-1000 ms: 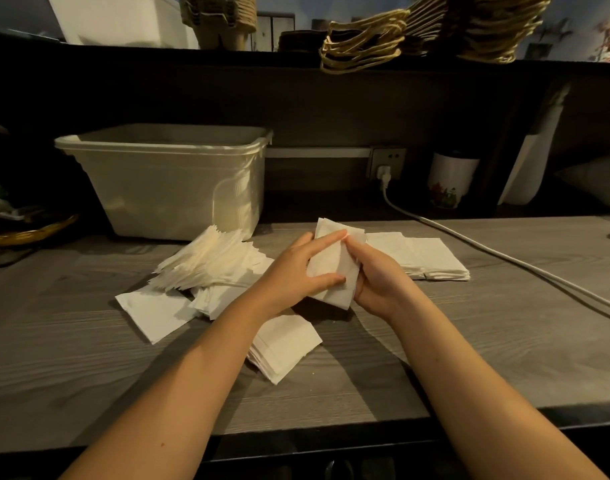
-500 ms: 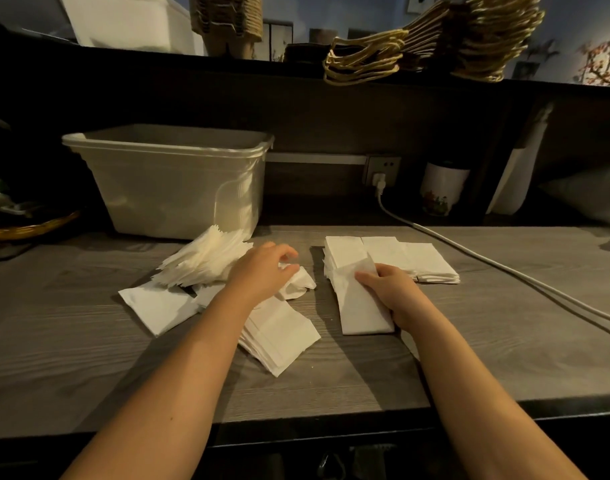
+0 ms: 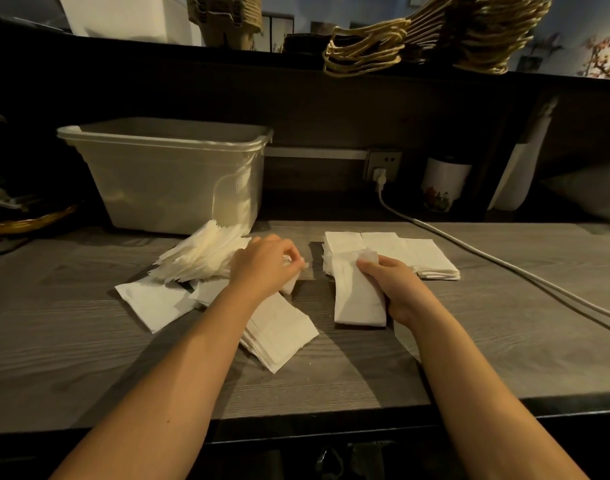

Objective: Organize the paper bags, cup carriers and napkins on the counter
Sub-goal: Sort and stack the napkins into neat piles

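The left grip (image 3: 265, 263) pinches a loose napkin (image 3: 291, 285) at the edge of a fanned napkin pile (image 3: 203, 254) lying in front of a pale plastic tub (image 3: 171, 174). Under the left forearm sits a squared napkin stack (image 3: 282, 332), with 1 flat napkin (image 3: 151, 303) further left. The right grip (image 3: 390, 285) curls around the side of a folded napkin bundle (image 3: 355, 299) lying on the grey wood bench (image 3: 504, 341), its far end touching a neat napkin row (image 3: 411, 252). A white cable (image 3: 487, 263) crosses the bench from a wall socket (image 3: 383, 164). Paper bags (image 3: 365, 46) with gold handles sit on the shelf above.
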Tool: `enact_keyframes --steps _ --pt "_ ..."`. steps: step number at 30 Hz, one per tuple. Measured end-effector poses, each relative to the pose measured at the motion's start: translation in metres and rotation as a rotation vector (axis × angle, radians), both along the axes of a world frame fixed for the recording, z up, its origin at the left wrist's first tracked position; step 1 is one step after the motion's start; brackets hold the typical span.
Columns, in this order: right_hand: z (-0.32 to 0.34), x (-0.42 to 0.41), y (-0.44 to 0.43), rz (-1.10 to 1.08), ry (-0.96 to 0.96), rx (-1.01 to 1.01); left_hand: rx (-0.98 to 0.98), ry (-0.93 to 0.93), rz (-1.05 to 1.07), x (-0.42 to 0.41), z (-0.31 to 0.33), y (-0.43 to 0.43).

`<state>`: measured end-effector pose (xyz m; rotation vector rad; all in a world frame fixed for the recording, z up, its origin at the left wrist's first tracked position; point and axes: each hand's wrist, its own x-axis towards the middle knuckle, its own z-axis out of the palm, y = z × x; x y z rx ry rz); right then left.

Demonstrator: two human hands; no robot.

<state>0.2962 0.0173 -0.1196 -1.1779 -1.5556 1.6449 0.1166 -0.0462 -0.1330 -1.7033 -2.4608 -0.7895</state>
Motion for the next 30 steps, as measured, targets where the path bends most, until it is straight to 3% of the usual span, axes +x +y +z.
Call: enact_keyframes --steps 3,7,11,16,22,30 --pt "0.001 0.0 0.0 -0.025 0.038 -0.005 0.227 -0.42 0.001 0.0 0.016 -0.003" --pt "0.0 -0.001 0.002 -0.053 0.08 -0.03 0.369 -0.929 0.0 -0.004 0.03 -0.007" --pt "0.001 -0.003 0.004 -0.081 0.122 -0.064 0.455 -1.21 -0.017 0.001 0.037 -0.009" --pt "-0.001 -0.008 0.005 -0.083 0.284 -0.226 0.399 -1.06 -0.08 0.022 0.036 -0.011" --pt "-0.006 -0.014 -0.003 0.115 0.351 -0.412 0.326 -0.712 -0.156 0.041 0.023 -0.006" --pt "-0.006 -0.014 -0.002 0.159 0.392 -0.423 0.195 -0.603 -0.233 0.043 0.021 -0.007"
